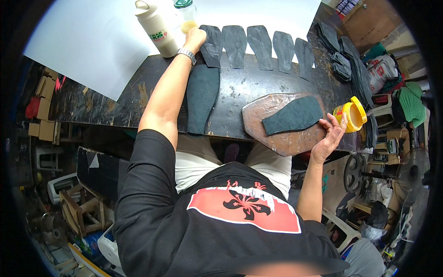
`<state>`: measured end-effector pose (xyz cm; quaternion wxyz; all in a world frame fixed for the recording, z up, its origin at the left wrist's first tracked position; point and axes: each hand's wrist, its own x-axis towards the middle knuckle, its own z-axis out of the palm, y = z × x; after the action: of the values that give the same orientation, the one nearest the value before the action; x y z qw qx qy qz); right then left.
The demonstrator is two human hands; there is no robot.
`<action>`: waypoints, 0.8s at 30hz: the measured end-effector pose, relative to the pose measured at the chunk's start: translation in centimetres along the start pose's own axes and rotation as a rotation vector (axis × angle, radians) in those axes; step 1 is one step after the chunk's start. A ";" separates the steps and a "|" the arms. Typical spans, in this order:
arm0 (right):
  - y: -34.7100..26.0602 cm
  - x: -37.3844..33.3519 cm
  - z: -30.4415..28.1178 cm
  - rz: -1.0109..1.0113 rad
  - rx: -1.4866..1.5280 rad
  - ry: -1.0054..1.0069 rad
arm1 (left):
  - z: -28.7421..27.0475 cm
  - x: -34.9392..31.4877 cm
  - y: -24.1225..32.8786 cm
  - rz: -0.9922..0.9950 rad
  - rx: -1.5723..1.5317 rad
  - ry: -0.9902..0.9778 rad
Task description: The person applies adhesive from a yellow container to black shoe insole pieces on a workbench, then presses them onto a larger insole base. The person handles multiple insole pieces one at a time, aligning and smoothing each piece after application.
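My left hand (196, 40) reaches to the far side of the table, its fingers closed at the upper left edge of a dark leather piece (211, 48), the leftmost of a row of several shaped pieces. My right hand (329, 138) is open and half turned up, its fingertips at the right end of another dark leather piece (294, 115). That one lies flat on a brown board (254, 108) with angled corners. Just beyond the right hand is an open yellow tub (351, 115). A larger dark leather piece (202, 99) lies below my left wrist.
A cream lidded flask (159, 30) and a glass jar (187, 16) with a green lid stand past my left hand. White sheets (87, 51) cover the far table. Dark leather stacks (353, 69) lie at the right edge. A wooden stool frame (80, 210) is at lower left.
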<state>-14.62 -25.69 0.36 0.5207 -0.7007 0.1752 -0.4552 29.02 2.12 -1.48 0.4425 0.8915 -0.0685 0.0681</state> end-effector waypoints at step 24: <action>-0.1 -0.1 0.0 -0.020 -0.044 -0.038 | -7.2 -11.8 -0.4 0.394 -0.131 -0.146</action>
<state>-14.70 -25.53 0.44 0.5039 -0.7222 0.1684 -0.4429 17.05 8.83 0.40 0.4716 0.8328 -0.2774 0.0837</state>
